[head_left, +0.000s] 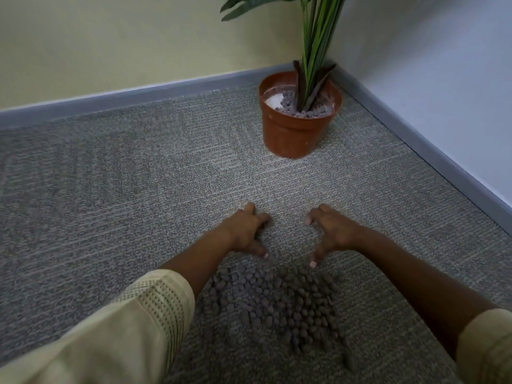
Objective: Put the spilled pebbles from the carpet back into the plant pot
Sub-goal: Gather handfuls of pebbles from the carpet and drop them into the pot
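A heap of grey-brown pebbles (279,306) lies spilled on the grey carpet (138,176) between my forearms. My left hand (246,231) rests on the carpet just beyond the heap's far left edge, fingers spread and curved, thumb pointing inward. My right hand (332,231) mirrors it at the far right edge, also spread and holding nothing. Further away, a brown plastic plant pot (296,134) stands in the corner. It holds green stems, some pebbles (307,113) on the right and bare white filling on the left.
Two walls meet behind the pot, with a grey skirting board (138,95) along the back and another running down the right side. Open carpet lies between my hands and the pot.
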Motion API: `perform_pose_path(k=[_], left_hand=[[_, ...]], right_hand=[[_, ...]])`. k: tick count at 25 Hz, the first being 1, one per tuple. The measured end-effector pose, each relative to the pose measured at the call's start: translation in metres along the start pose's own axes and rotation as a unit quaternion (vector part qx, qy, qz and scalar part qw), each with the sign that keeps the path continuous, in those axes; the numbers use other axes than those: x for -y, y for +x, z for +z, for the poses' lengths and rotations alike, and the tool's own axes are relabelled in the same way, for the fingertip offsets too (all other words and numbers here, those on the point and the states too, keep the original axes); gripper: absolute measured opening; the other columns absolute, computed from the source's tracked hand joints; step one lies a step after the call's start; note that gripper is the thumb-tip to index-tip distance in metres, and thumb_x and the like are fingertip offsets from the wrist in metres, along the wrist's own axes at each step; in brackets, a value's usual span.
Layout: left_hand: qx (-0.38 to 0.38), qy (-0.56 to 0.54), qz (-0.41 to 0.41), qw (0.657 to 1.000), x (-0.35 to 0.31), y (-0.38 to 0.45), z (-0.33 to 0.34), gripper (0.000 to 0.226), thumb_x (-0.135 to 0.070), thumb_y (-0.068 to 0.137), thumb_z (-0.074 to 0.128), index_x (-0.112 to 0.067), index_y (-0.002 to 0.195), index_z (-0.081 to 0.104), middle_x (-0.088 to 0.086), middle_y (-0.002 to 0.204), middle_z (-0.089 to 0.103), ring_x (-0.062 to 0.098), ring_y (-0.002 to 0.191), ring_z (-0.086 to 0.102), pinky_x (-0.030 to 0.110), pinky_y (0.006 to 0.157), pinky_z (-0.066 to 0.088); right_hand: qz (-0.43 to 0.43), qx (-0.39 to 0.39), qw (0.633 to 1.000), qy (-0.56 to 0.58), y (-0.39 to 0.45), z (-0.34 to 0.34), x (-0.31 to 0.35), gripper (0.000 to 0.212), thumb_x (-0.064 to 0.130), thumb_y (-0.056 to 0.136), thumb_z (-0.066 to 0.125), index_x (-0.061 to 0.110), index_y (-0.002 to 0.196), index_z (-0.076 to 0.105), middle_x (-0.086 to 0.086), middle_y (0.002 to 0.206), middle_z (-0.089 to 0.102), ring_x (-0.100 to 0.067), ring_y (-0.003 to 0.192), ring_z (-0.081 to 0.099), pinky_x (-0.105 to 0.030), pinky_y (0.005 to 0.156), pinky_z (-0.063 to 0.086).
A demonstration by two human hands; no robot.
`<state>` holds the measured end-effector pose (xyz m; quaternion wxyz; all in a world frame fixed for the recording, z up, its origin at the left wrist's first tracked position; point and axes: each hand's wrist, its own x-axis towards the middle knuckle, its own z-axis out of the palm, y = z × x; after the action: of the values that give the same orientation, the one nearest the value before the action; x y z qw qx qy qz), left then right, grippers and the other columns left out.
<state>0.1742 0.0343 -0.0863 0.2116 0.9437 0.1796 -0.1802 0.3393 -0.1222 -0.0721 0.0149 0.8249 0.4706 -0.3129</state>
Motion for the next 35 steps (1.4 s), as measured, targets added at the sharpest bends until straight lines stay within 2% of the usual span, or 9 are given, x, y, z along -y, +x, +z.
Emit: perform_pose_path(k=[4, 11, 14, 16, 19, 23, 26, 29, 35], left_hand=[[-0.005, -0.027, 0.013, 1.000, -0.010, -0.008, 0.009, 0.049, -0.025, 0.070, 0.077, -0.014, 0.113, 0.056, 0.011, 0.119, 0.040, 0.028, 0.104, 0.054, 0.030, 0.089, 0.047], [-0.029, -0.058, 0.001, 0.998, -0.023, -0.021, 0.011, 0.020, -0.010, 0.075, 0.069, -0.012, 0.095, 0.072, 0.009, 0.113, 0.063, 0.024, 0.104, 0.062, 0.024, 0.085, 0.046], [-0.023, -0.191, -0.046, 0.980, -0.023, -0.023, 0.007, 0.020, -0.001, 0.078, 0.067, -0.005, 0.096, 0.075, 0.011, 0.094, 0.072, 0.023, 0.081, 0.068, 0.027, 0.077, 0.051], [-0.025, -0.399, -0.103, 0.911, -0.024, -0.024, 0.003, 0.020, 0.008, 0.079, 0.065, 0.008, 0.098, 0.071, 0.014, 0.090, 0.069, 0.024, 0.071, 0.064, 0.037, 0.077, 0.057], [-0.026, -0.651, -0.181, 0.737, -0.024, -0.022, -0.005, 0.009, 0.014, 0.080, 0.062, 0.012, 0.088, 0.067, 0.011, 0.092, 0.066, 0.018, 0.077, 0.064, 0.027, 0.068, 0.059], [-0.020, -0.749, -0.201, 0.631, -0.015, -0.015, -0.009, 0.007, 0.002, 0.085, 0.059, 0.001, 0.087, 0.065, 0.003, 0.068, 0.059, 0.004, 0.056, 0.051, 0.016, 0.056, 0.058], [-0.020, -0.814, -0.195, 0.547, -0.011, -0.012, -0.014, 0.013, -0.003, 0.086, 0.053, 0.001, 0.081, 0.063, 0.009, 0.081, 0.061, 0.013, 0.073, 0.057, 0.025, 0.061, 0.060], [-0.023, -0.841, -0.187, 0.508, -0.014, -0.007, -0.028, 0.020, -0.006, 0.086, 0.047, 0.007, 0.086, 0.062, 0.018, 0.086, 0.062, 0.023, 0.083, 0.062, 0.035, 0.068, 0.062], [-0.102, -0.857, -0.114, 0.492, -0.024, 0.029, -0.105, 0.016, -0.006, 0.091, 0.047, 0.006, 0.088, 0.058, 0.017, 0.092, 0.059, 0.021, 0.086, 0.061, 0.035, 0.076, 0.059]], right_hand=[[-0.084, 0.010, 0.996, -0.013, -0.011, 0.020, 0.020, 0.088, 0.039, 0.041, 0.092, 0.020, 0.115, 0.049, 0.003, 0.106, 0.037, -0.015, 0.101, 0.040, -0.028, 0.085, 0.043], [-0.177, 0.023, 0.983, -0.030, -0.024, 0.041, 0.043, 0.044, 0.018, 0.065, 0.079, 0.024, 0.106, 0.064, 0.003, 0.096, 0.039, -0.011, 0.091, 0.040, -0.021, 0.072, 0.032], [-0.182, 0.021, 0.982, -0.038, -0.030, 0.039, 0.045, 0.030, 0.015, 0.070, 0.073, 0.022, 0.099, 0.070, 0.002, 0.094, 0.041, -0.014, 0.091, 0.046, -0.024, 0.078, 0.041], [-0.189, 0.021, 0.981, -0.047, -0.034, 0.040, 0.046, 0.027, 0.013, 0.071, 0.071, 0.021, 0.096, 0.071, 0.000, 0.096, 0.045, -0.020, 0.097, 0.052, -0.027, 0.082, 0.045], [-0.199, 0.011, 0.978, -0.064, -0.040, 0.041, 0.047, 0.026, 0.013, 0.071, 0.070, 0.019, 0.096, 0.070, -0.005, 0.103, 0.052, -0.022, 0.100, 0.052, -0.029, 0.083, 0.044], [-0.213, 0.000, 0.972, -0.103, -0.042, 0.043, 0.048, 0.026, 0.007, 0.069, 0.070, 0.017, 0.094, 0.066, -0.007, 0.108, 0.050, -0.024, 0.102, 0.051, -0.031, 0.080, 0.043], [-0.212, 0.001, 0.972, -0.105, -0.040, 0.043, 0.050, 0.025, 0.009, 0.066, 0.074, 0.016, 0.090, 0.067, -0.006, 0.108, 0.051, -0.022, 0.101, 0.051, -0.028, 0.077, 0.042], [-0.201, -0.009, 0.978, -0.061, -0.039, 0.042, 0.046, 0.022, 0.011, 0.065, 0.075, 0.016, 0.086, 0.070, -0.004, 0.103, 0.057, -0.019, 0.096, 0.055, -0.025, 0.076, 0.044], [-0.147, -0.027, 0.988, -0.028, -0.035, 0.045, 0.039, 0.034, 0.013, 0.060, 0.078, 0.016, 0.094, 0.073, -0.008, 0.105, 0.065, -0.022, 0.097, 0.060, -0.024, 0.079, 0.046]])
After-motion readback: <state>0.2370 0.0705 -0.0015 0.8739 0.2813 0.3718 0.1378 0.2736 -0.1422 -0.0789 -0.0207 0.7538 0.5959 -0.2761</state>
